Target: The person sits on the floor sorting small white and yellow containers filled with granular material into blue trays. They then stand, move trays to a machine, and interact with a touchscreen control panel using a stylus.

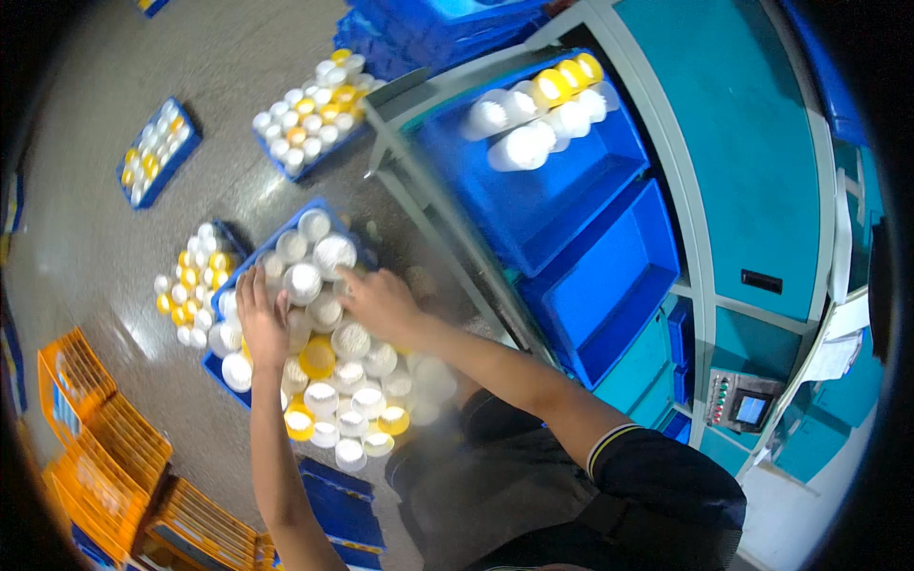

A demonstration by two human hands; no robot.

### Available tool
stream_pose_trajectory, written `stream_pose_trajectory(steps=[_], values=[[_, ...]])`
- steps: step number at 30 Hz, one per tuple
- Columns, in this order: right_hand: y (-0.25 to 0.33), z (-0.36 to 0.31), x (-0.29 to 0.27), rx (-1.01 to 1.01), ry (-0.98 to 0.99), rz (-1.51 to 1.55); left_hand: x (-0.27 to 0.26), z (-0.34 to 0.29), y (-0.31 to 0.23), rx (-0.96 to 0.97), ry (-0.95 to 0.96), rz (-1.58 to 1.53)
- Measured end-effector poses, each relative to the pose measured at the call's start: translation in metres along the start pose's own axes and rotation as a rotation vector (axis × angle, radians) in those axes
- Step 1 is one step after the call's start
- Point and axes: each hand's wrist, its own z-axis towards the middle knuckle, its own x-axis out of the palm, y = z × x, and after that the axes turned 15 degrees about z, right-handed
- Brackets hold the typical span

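Head view: left hand (pixel 262 319), right hand (pixel 381 303) spread flat atop white jars (pixel 328 314); blue tray (pixel 286 233) beneath.

- The grey floor (pixel 114 285) carries several blue trays of white and yellow capped containers: one (pixel 157 152) far left, one (pixel 309 119) further up, one (pixel 286 238) in the middle.
- Orange crates (pixel 105 457) stand at lower left.
- Stacked blue trays (pixel 343 504) lie beside them.

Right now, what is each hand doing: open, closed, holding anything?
Left hand: open, fingers spread flat on the white bobbins in the blue tray, gripping none.
Right hand: on the same bobbins; its grip cannot be told.
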Motion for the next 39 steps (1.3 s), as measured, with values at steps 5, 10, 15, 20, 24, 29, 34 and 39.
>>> stream_pose_trajectory(steps=[5,10,15,20,24,29,34,39], values=[[-0.022,-0.021,-0.150,-0.213,-0.250,0.166,-0.023,0.102,-0.123,0.171,-0.110,-0.236],[-0.106,0.041,-0.357,-0.117,-0.738,-0.452,-0.025,0.221,-0.284,0.794,-0.243,-0.206],[-0.155,0.097,-0.422,0.181,-0.322,-0.572,-0.009,0.276,-0.345,1.074,-0.168,0.201],[-0.172,0.123,-0.413,0.222,-0.223,-0.734,-0.004,0.287,-0.341,1.148,-0.303,0.302],[-0.161,0.114,-0.426,0.220,-0.224,-0.792,-0.035,0.284,-0.324,1.101,-0.455,0.312],[-0.085,0.050,-0.442,-0.049,-0.436,-0.751,-0.107,0.255,-0.238,0.995,-0.606,0.027],[0.031,-0.020,-0.393,-0.327,-0.417,-0.647,-0.146,0.190,-0.089,0.772,-0.461,0.232],[0.107,-0.024,-0.289,-0.342,-0.111,-0.368,-0.115,0.116,0.059,0.633,-0.391,0.461]])
